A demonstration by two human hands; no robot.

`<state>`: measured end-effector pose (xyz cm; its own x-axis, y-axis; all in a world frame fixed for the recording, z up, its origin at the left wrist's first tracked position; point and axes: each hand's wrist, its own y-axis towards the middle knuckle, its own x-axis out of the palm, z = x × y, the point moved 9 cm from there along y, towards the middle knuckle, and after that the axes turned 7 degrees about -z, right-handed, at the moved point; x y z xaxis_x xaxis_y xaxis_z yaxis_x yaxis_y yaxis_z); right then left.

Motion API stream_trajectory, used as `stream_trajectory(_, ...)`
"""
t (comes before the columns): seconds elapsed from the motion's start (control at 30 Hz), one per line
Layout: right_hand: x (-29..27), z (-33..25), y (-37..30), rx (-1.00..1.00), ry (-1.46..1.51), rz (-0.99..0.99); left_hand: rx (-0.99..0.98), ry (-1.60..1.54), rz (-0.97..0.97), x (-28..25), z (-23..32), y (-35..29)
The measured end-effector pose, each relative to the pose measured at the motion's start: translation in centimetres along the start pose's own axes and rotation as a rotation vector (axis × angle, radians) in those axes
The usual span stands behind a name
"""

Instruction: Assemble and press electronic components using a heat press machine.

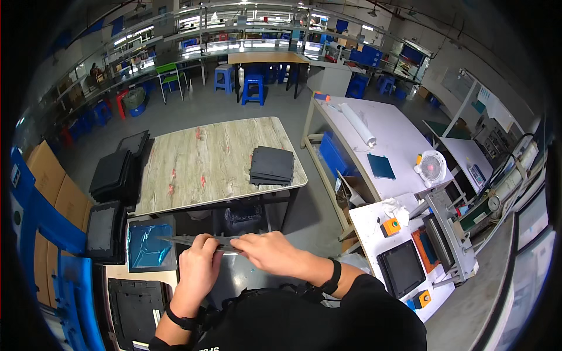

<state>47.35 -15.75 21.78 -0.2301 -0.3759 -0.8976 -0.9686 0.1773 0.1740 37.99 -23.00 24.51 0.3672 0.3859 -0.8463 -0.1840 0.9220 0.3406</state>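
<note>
A thin dark panel [224,240], seen almost edge-on, is held between my two hands in front of my body. My left hand [199,264] is closed on its near left part, and my right hand [264,250] grips its right end with the fingers bent over it. The panel's left tip reaches over a square piece with shiny blue film [150,248]. Below the hands lies a grey metallic surface [237,281]. Nearer on the left rests a black frame-like tray [136,310] with pale strips on it.
A wood-patterned table [216,158] ahead bears stacked black panels [272,165]. More black trays [111,175] are piled at its left, beside cardboard boxes [55,181]. On the right, a white table [398,128] holds a small fan [432,168], near a roller machine [442,240].
</note>
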Motion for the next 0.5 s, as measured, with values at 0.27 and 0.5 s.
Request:
stream_trajectory(0.27,-6.8,4.1,-4.1,-0.107,0.203,0.451,-0.294,-0.834,0.485,-4.3,-7.8,-4.0)
stream_trajectory(0.5,-10.3,3.8,-6.2,-0.209,0.306,0.683,0.237,-0.909,0.319,-5.8,-3.7,-0.7)
